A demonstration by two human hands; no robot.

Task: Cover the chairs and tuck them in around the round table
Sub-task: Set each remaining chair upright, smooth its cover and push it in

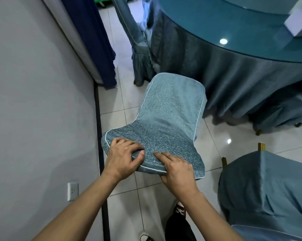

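Observation:
A chair in a patterned teal cover (165, 117) with white piping stands in front of me, its backrest top nearest to me and its seat toward the round table (216, 30). My left hand (124, 155) grips the top edge of the backrest on the left, fingers over the fabric and thumb curled under it. My right hand (176, 169) holds the same edge to the right, fingers laid over the top. The table has a glossy teal top and a long draped teal cloth (233, 80).
A grey wall (38, 101) with a socket (72, 191) runs close on the left. One covered chair (139, 49) sits tucked at the table's far left, another covered chair (268, 188) stands at my right. A white box (299, 21) lies on the table. Tiled floor (216, 136) lies between.

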